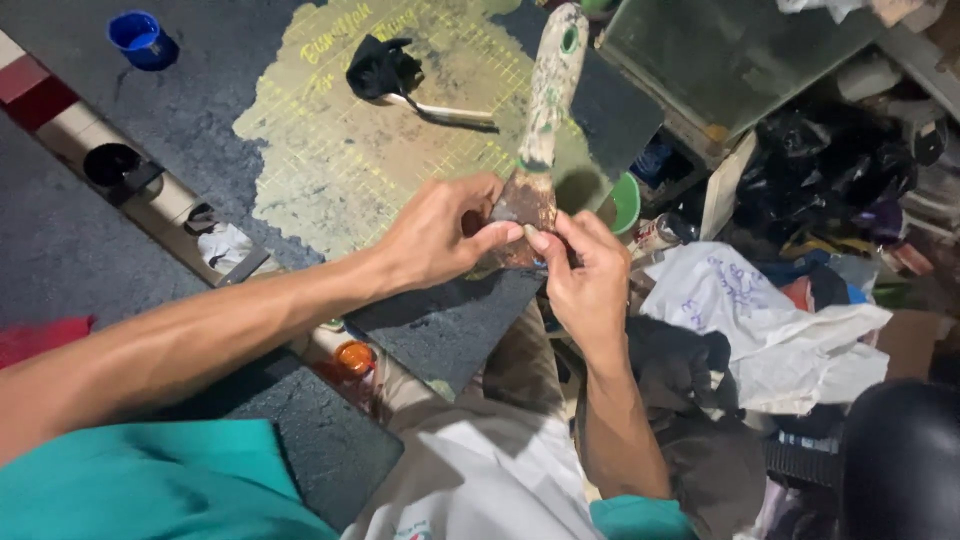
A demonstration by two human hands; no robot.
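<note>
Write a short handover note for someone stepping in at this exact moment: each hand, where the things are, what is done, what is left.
Left hand: pinching the rusty blade end of the scraper.
Right hand: fingertips on the same blade end, from the other side.
Scraper: held up over the dark board, paint-stained handle pointing away.
Nearby: black cloth, blue cup.
Done: cannot tell.
Left: blade still rusty and dirty.

The paintbrush's (545,110) bristle end is hidden behind the fingers of the left hand (435,235) and right hand (590,285). The picture's bottom edge cuts off both arms, and the dark round object (900,455) at lower right is too blurred to identify.
</note>
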